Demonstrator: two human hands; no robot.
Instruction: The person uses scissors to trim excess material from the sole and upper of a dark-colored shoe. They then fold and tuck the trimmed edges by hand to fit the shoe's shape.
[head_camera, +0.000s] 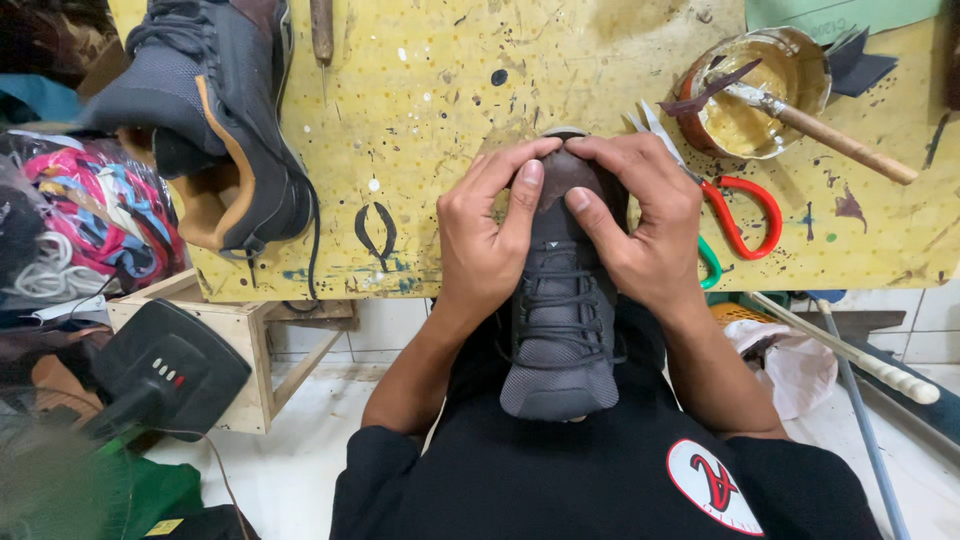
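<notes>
Grey laced sneaker (560, 320) propped toe-up between my lap and the edge of the yellow bench (440, 130), my left hand (485, 235) and right hand (645, 225) both in a closed grip around its toe, thumbs pressing the cap; red-handled scissors (740, 215) just right, glue tin (760, 90) beyond.

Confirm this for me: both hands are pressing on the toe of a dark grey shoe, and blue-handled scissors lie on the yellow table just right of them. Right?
Not quite. In the head view the scissors have red handles, not blue. The rest stands: the left hand and right hand press the toe of the dark grey shoe at the edge of the yellow table.
</notes>
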